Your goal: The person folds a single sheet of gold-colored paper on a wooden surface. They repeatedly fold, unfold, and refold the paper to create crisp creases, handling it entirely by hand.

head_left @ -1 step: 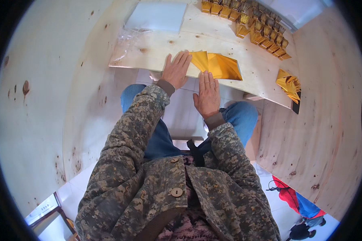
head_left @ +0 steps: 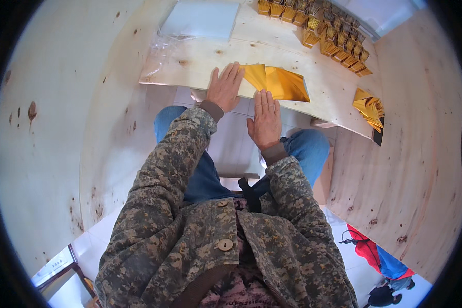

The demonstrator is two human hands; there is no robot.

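Observation:
Gold foil paper sheets (head_left: 287, 84) lie fanned out at the near edge of the wooden table, with a fold or seam line between their left and right parts. Flat on the table edge, my left hand (head_left: 225, 88) has its fingers stretched out and touches the left end of the gold paper. My right hand (head_left: 265, 120) is also open, its straight fingertips resting on the lower edge of the paper near that line. Neither hand grips anything.
Rows of folded gold paper pieces (head_left: 339, 43) stand at the back right. A smaller gold folded stack (head_left: 368, 109) sits at the table's right corner on something black. A pale flat sheet or pad (head_left: 200, 20) and crumpled clear plastic (head_left: 161, 54) lie at the back left. Wooden panels rise on both sides.

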